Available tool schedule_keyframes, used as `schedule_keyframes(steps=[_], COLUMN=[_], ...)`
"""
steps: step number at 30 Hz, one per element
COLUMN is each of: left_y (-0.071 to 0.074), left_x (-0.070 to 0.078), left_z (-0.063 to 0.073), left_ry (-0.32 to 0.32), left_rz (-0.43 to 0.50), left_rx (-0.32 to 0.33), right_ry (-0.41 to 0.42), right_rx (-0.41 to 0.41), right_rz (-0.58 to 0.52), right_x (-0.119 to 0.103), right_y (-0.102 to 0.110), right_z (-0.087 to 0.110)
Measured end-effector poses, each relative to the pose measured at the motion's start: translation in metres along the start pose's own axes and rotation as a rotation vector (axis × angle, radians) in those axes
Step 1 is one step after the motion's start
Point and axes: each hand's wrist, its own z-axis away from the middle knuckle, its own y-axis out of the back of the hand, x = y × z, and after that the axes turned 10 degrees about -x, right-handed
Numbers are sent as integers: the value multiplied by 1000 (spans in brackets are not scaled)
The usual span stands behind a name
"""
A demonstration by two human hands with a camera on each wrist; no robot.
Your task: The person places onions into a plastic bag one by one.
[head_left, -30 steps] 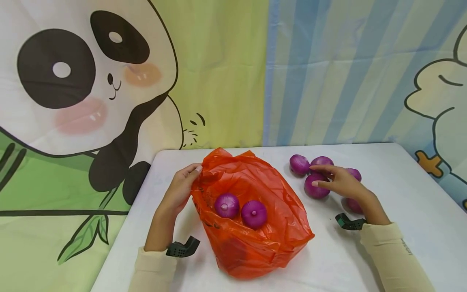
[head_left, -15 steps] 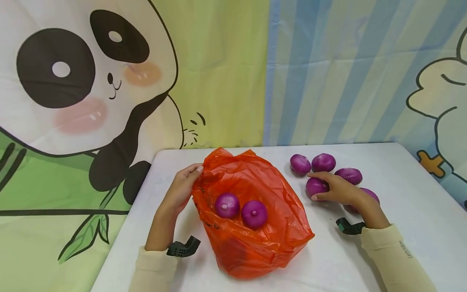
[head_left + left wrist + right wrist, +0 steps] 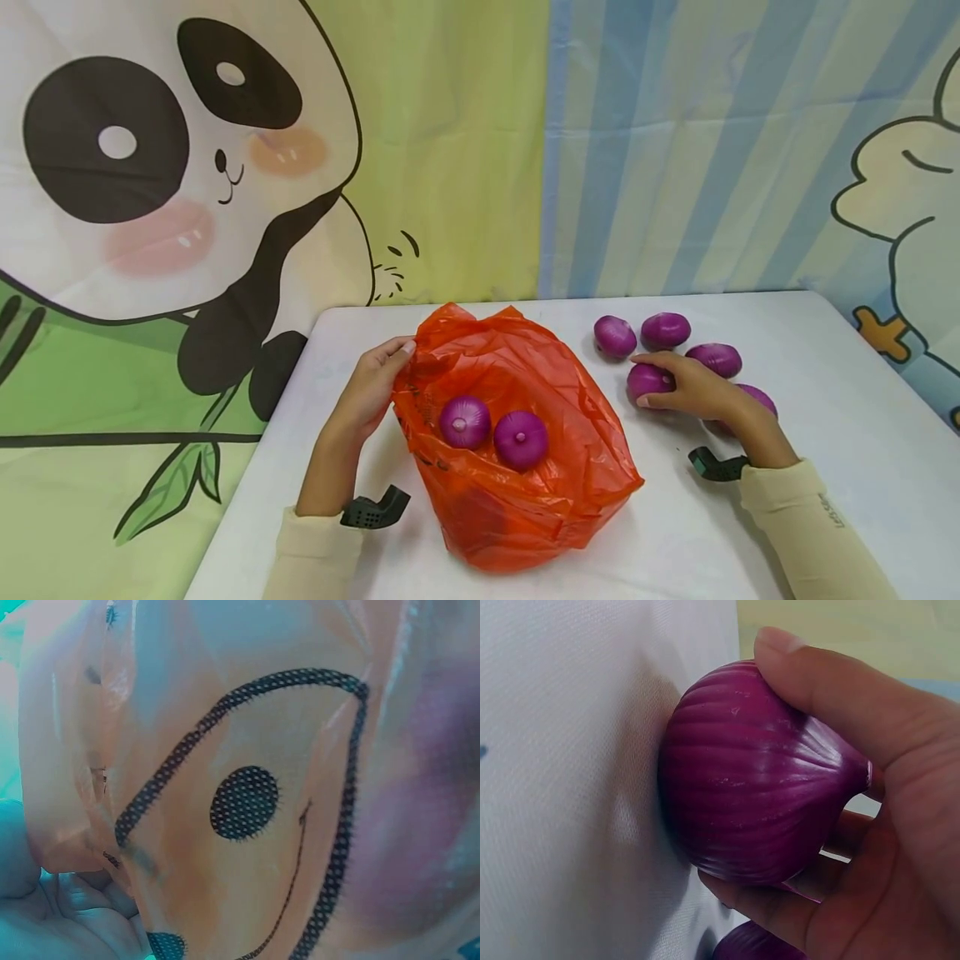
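In the head view my left hand pinches the upper left rim of an orange-red plastic bag between thumb and fingers. The bag's mouth gapes, and two purple onions show inside, a left onion and a right onion. Printed film of the bag fills most of the left wrist view. To the right of the bag, my right hand grips another purple onion, thumb on one side and fingers curled on the other. That onion appears to rest on the white cloth.
Several loose purple onions lie around my right hand: one at the back left, one behind, one beyond the knuckles, and an onion partly hidden by the wrist. A printed curtain hangs behind the white table.
My right hand has come down slightly toward me and its fingers have closed round the front onion, mostly in the first half second. The left hand and the bag have stayed in place.
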Motion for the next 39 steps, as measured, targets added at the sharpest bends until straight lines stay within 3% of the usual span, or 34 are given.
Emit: schedule_keyframes(steps=[30, 39], left_y=[0, 0], left_x=[0, 1], left_z=[0, 0], left_ry=[-12, -31], left_rz=[11, 8], left_rx=[0, -6], right_ry=[29, 84], right_rx=[75, 87], right_rz=[-70, -125], right_x=[-26, -38], right_y=[17, 25], right_z=[3, 2])
